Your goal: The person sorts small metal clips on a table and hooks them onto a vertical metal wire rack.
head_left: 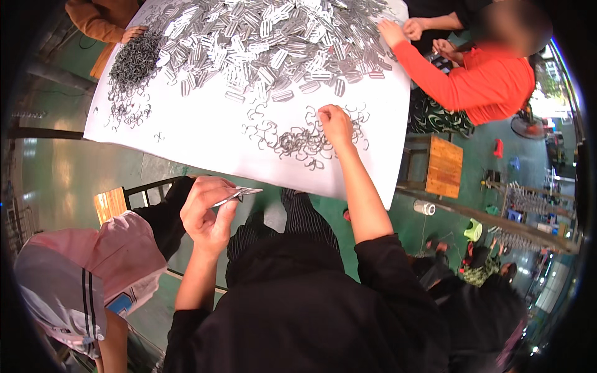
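Note:
My left hand (208, 214) is closed in front of my body, off the table's near edge. Between its thumb and fingers it pinches a flat slotted metal buckle (250, 191), with a dark piece showing by the thumb. At the near right of the white table (199, 140), my right hand (336, 126) reaches over a loose scatter of small curved dark metal hooks (292, 142). Its fingertips are drawn together among the hooks; whatever they pinch is too small to make out. A broad heap of silvery slotted buckles (261, 53) covers the table's far part.
A denser mound of dark hooks (134, 59) lies far left, beside another person's hand (133, 33). A person in a red top (460, 87) works at the right side. Someone in pink (118, 248) is close on my left. A wooden stool (444, 166) stands right of the table.

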### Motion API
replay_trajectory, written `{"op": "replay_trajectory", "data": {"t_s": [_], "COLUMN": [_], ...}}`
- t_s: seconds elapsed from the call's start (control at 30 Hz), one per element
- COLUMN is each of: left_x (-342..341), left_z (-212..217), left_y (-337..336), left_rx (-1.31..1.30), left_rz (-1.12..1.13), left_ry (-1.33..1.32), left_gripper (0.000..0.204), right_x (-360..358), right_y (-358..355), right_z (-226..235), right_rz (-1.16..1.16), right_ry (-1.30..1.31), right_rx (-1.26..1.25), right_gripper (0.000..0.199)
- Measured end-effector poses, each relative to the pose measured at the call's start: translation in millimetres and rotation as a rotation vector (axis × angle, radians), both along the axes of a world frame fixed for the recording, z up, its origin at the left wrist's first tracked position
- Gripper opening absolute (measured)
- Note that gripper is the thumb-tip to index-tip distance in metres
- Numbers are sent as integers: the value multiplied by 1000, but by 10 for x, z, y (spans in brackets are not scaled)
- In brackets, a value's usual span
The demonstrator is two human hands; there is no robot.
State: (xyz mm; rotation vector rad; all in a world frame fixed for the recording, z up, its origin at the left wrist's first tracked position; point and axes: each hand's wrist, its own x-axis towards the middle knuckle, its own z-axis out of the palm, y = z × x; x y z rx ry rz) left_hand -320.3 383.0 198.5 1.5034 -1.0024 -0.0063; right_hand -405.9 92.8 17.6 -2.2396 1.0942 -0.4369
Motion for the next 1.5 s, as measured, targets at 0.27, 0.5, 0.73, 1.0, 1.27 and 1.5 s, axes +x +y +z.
{"op": "replay_trajectory", "data": {"t_s": [0.27,0.5,0.73,1.0,1.27,1.5], "left_x": [-407,-631,-831,-1127,-1600,-2035], "left_z": [-23,48,111,1,-47,-104], "left_y": [-428,-414,-307,-513,-1322,-2176], "left_rx": [85,49,73,130,90,36], "left_rz": [211,407,458,275,36,-62], "left_ry": [121,90,22,125,69,156], "left_gripper": [9,9,9,13,13,16], "right_x": [318,255,-115,-1198,-1803,-2269], "right_y": [-273,-325,-83,162,436,-140], "right_z": [-292,-79,212,970,1978,1965], "right_rz": [319,324,210,150,192,39], "right_ry": [294,159,-257,-574,-834,-886], "right_rx": [-173,35,471,760,646,633], "right_gripper": [14,16,21,24,25,24]}}
